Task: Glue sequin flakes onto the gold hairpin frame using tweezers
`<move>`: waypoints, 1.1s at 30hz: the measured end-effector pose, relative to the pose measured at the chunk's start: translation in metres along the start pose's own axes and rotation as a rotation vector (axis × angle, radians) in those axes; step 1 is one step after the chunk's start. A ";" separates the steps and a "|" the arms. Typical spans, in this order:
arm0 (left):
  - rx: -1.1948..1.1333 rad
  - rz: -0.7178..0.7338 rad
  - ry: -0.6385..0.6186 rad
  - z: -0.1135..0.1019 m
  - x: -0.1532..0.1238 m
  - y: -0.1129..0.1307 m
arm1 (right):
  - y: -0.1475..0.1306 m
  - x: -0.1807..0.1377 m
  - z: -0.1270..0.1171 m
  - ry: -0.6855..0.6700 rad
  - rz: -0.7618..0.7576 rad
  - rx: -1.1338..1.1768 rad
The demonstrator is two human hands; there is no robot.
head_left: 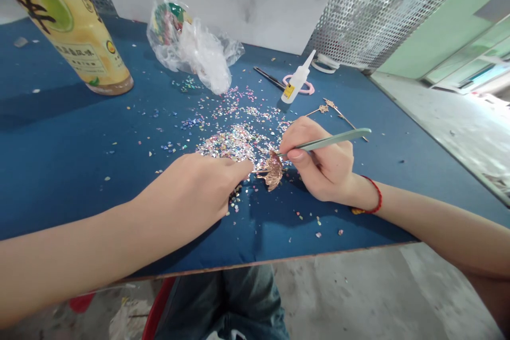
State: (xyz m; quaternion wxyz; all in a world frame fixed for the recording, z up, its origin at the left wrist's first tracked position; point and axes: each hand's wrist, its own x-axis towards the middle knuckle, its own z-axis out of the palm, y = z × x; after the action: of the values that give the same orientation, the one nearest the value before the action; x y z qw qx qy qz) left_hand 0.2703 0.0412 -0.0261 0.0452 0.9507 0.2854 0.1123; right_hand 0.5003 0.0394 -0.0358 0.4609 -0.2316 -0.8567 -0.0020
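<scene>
My left hand pinches the thin stem of a gold hairpin. The hairpin's leaf-shaped metal head points to the right, just above the blue table. A pair of pale green tweezers is gripped in my right hand, like a pen. The tweezers' tip reaches the upper edge of the gold head; whether it holds a chip is too small to tell. Beneath and behind both hands lies a spread of small shiny coloured shell-like chips.
A white glue bottle stands near a pink-handled tool. More gold hairpins lie right of it. At the back sits a clear plastic bag; a yellow drink bottle is at left. The table's front edge is close to my lap.
</scene>
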 end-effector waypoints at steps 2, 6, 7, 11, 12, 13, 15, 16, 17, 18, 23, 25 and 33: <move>-0.007 -0.008 -0.003 -0.001 0.001 0.001 | 0.000 0.000 0.000 -0.002 0.003 0.001; -0.005 -0.024 -0.008 -0.001 0.001 0.002 | 0.001 0.000 0.000 -0.011 0.014 0.005; -0.005 -0.022 -0.003 -0.001 0.001 0.002 | 0.001 0.000 0.000 -0.014 0.018 0.003; -0.031 -0.006 0.037 0.001 -0.002 0.001 | 0.002 0.000 0.001 -0.013 0.033 0.011; -0.040 -0.004 0.040 0.001 -0.002 0.001 | 0.003 0.000 0.002 -0.003 0.025 0.023; -0.045 -0.004 0.039 0.001 -0.002 0.001 | 0.003 -0.001 0.002 0.018 0.014 0.037; -0.038 -0.010 0.028 0.001 -0.002 0.001 | 0.004 -0.003 0.002 0.101 0.001 0.059; -0.030 -0.015 0.023 0.001 -0.002 0.001 | 0.004 -0.005 0.001 0.148 0.008 0.067; -0.023 -0.020 0.016 0.001 -0.002 0.001 | 0.004 -0.006 0.001 0.179 0.028 0.073; -0.017 -0.028 0.010 0.000 -0.002 0.001 | 0.003 -0.008 0.001 0.188 0.065 0.080; -0.049 -0.114 0.011 -0.003 -0.001 0.001 | 0.001 -0.005 0.002 0.189 0.414 0.263; -0.068 -0.141 0.008 -0.005 0.000 0.000 | 0.002 -0.001 0.003 0.269 0.523 0.398; -0.121 -0.174 -0.057 -0.009 0.002 -0.001 | 0.007 0.002 0.004 0.214 0.663 0.651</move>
State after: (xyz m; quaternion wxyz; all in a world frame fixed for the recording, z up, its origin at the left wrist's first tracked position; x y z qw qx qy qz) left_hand 0.2695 0.0430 -0.0172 0.1203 0.9208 0.3580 0.0978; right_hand 0.4986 0.0471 -0.0377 0.5710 -0.3345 -0.6402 0.3901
